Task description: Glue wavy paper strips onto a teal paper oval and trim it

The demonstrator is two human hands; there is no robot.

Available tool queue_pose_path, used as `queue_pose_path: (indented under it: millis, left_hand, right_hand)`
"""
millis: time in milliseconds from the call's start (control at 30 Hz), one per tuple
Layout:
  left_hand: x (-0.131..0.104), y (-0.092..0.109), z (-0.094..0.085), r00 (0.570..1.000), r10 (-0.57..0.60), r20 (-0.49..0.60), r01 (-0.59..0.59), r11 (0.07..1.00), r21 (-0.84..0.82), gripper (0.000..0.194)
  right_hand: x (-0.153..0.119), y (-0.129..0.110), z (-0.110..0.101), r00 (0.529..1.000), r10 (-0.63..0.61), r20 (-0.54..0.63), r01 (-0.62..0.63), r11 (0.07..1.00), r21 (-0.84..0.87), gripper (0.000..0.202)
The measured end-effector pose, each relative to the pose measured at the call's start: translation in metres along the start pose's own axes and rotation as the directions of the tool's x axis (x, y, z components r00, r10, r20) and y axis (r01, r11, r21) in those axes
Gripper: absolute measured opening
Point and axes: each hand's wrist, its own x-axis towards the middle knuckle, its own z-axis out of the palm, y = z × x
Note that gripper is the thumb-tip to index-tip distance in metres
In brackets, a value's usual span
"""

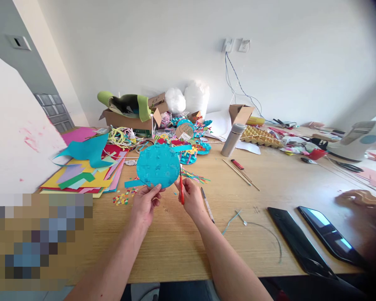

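Note:
A round blue disc [158, 165], which looks like paper or card, is pinched at its lower edge by my left hand [146, 202]. Blue strips stick out beside it, one at its upper right and one at its lower left. My right hand [190, 198] grips red-handled scissors [182, 191], their blades upright at the disc's right edge. Whether the blades are parted I cannot make out. Under and behind the disc lie small coloured paper dots [122, 198] and thin coloured strips [196, 176].
Coloured paper sheets [78, 175] are stacked at left. Decorated blue crafts [188, 129] and a cardboard box [125, 122] stand behind. A grey thermos [233, 140], wooden sticks [238, 172], a pen [207, 205], a black phone-like device [327, 232] and a sewing machine [352, 140] are to the right.

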Motion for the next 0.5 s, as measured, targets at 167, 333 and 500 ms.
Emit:
queue_pose_path:
  millis: [167, 333, 500]
  left_hand:
    - [0.0027, 0.0032, -0.0015, 1.000, 0.005, -0.002, -0.005, 1.000, 0.011, 0.042]
    - [0.0053, 0.0076, -0.0030, 1.000, 0.019, -0.022, -0.018, 0.999, 0.037, 0.043]
    - [0.0054, 0.0070, -0.0035, 1.000, 0.013, -0.004, -0.013, 0.998, 0.069, 0.043]
  right_hand:
    - [0.0010, -0.0007, -0.0019, 1.000, 0.007, 0.002, -0.007, 1.000, 0.000, 0.049]
    - [0.0008, -0.0045, -0.0045, 1.000, -0.002, 0.016, 0.002, 1.000, -0.004, 0.049]
    - [0.0004, -0.0075, -0.0072, 1.000, -0.016, 0.016, 0.017, 0.999, -0.047, 0.047]
